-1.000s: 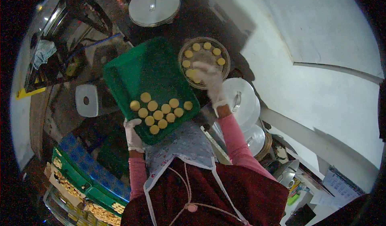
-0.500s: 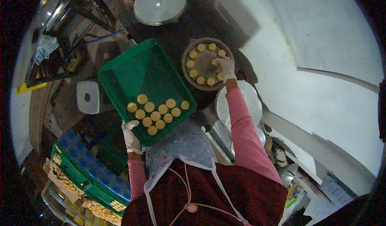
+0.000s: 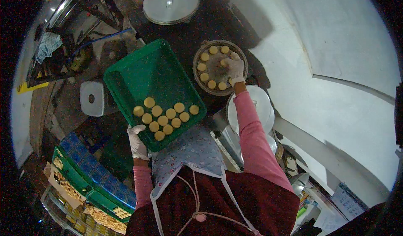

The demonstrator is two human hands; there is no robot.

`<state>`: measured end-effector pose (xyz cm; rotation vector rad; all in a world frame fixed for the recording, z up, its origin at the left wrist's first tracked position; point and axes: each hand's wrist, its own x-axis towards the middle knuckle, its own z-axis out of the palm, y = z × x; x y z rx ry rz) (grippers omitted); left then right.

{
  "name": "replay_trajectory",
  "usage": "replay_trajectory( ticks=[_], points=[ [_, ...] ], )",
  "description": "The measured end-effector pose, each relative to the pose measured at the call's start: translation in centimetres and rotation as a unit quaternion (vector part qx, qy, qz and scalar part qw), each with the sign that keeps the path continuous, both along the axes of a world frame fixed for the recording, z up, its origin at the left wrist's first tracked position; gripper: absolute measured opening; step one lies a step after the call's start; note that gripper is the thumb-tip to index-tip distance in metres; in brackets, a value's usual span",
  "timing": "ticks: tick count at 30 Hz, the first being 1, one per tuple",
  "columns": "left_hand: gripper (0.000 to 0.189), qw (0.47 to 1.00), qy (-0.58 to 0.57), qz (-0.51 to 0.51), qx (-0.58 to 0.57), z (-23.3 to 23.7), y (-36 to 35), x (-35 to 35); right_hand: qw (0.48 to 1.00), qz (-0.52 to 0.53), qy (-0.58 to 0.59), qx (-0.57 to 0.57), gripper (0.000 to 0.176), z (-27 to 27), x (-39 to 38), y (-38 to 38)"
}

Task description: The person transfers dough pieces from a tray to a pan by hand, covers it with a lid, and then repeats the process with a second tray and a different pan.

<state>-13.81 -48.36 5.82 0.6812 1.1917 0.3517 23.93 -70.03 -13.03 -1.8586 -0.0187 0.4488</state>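
My left hand (image 3: pixel 137 141), in a whitish glove, grips the near-left edge of a green plastic tray (image 3: pixel 134 72). The tray is tilted in view, with several round, pale-yellow dough pieces (image 3: pixel 163 120) gathered at its near end. My gloved right hand (image 3: pixel 236 68) reaches over a round pan (image 3: pixel 196 78), its fingertips at a small dough piece (image 3: pixel 223 62) near the pan's middle. More dough pieces (image 3: pixel 202 67) form a ring along the pan's inner edge; my hand hides part of the right side.
A round metal lid (image 3: pixel 170 5) lies beyond the tray. Another lid (image 3: pixel 252 110) sits below the pan, beside my right forearm. A white stool (image 3: pixel 92 98) stands at left. Green trays of shaped dough (image 3: pixel 71 187) are at lower left. A white wall (image 3: pixel 336 80) borders the right.
My right hand and the dough piece at its fingertips have shifted slightly left within the pan, and its fingers look more spread. My left hand stays on the tray. The view has shifted slightly.
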Motion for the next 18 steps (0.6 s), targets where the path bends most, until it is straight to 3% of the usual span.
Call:
replay_trajectory(
  ticks=[2, 4, 8, 11, 18],
  points=[
    [0.039, 1.000, -0.009, -0.002, -0.008, 0.2, 0.1, 0.2, 0.985, 0.064, -0.154, -0.052, 0.053, -2.9, -0.1, -0.7],
    [0.040, 1.000, 0.004, -0.002, -0.012, -1.3, 0.4, -1.0, 0.972, 0.123, -0.174, -0.095, 0.059, -5.8, 0.9, -1.1],
    [0.040, 0.998, -0.002, 0.025, -0.059, -3.1, 0.6, -2.4, 0.978, 0.138, -0.035, -0.154, 0.063, -5.5, 2.3, 0.2],
    [0.042, 1.000, -0.005, 0.004, -0.017, -1.2, 0.5, -1.1, 0.996, 0.054, 0.020, -0.072, 0.060, -4.9, 1.4, 0.8],
    [0.043, 1.000, 0.002, -0.004, 0.011, -1.4, 0.6, -1.4, 0.998, 0.037, 0.014, -0.045, 0.053, -4.1, 0.6, 1.1]
  ],
)
